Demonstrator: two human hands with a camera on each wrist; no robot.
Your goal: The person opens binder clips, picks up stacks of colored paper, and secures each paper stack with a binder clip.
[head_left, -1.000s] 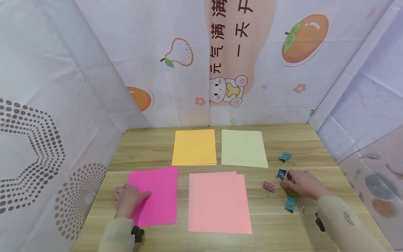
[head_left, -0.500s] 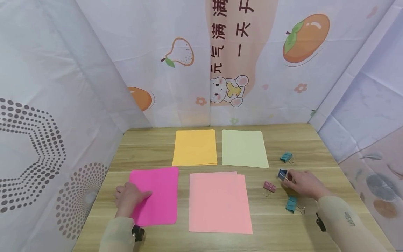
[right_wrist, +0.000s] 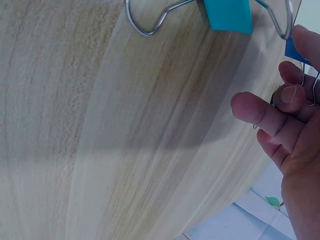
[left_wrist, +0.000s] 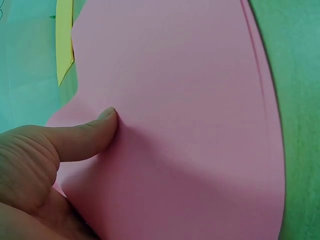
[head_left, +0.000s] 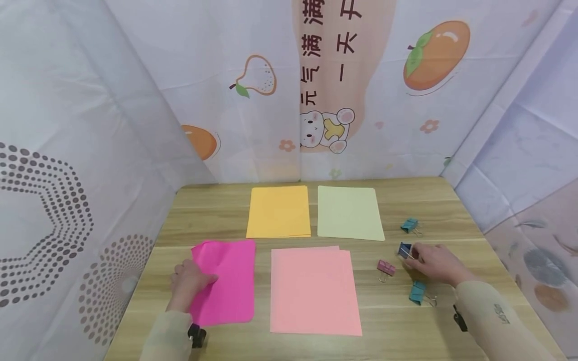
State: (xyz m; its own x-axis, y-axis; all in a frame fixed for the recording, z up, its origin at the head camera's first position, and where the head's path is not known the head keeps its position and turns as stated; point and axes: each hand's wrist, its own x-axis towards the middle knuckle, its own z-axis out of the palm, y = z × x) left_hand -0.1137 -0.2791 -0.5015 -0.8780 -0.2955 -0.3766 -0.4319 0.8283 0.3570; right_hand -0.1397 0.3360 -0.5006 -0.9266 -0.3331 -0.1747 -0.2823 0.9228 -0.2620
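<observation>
Light wood tabletop [head_left: 212, 203] with four paper stacks on it — orange sheets [head_left: 278, 211] and pale green sheets [head_left: 349, 212] at the back, hot pink sheets [head_left: 231, 281] and salmon sheets [head_left: 313, 291] up front. On the right — binder clips: teal clip [head_left: 409, 225], blue clip [head_left: 404, 248], pink clip [head_left: 386, 268], and another teal one [head_left: 417, 292].

We note on the worktop [head_left: 217, 200] an orange sheet [head_left: 278, 211], a green sheet [head_left: 349, 212], a salmon sheet [head_left: 313, 291], and a pink clip [head_left: 386, 267].

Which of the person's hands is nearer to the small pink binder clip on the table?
Right. The right hand sits just right of the pink binder clip, pinching a blue clip. The left hand is far across the table, gripping the magenta paper.
</observation>
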